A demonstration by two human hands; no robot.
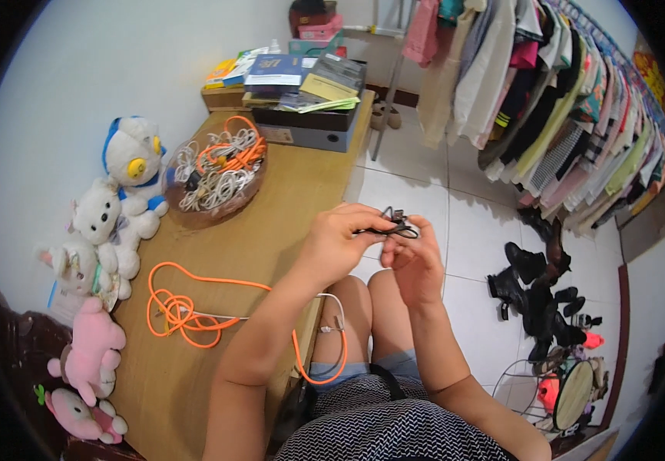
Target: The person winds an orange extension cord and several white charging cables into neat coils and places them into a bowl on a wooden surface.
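Observation:
Both hands are raised above my lap, just past the table's right edge, around a short black cable (403, 229) looped into a small bundle. My left hand (345, 237) pinches the cable between thumb and fingers. My right hand (415, 260) holds the other side of the loops with curled fingers. A dark connector shows at the top of the bundle. Under my left forearm an orange cable (194, 315) with white ends lies loosely coiled on the wooden table (186, 399). Part of it hangs over the edge onto my lap.
A bowl (225, 211) of white and orange cables stands on the table. Behind it are boxes (309, 131) with books and papers. Plush toys (94, 346) line the left side. Clothes hang on a rack (570, 84) at right, with shoes (536, 292) on the tiled floor and a round stool (574, 393).

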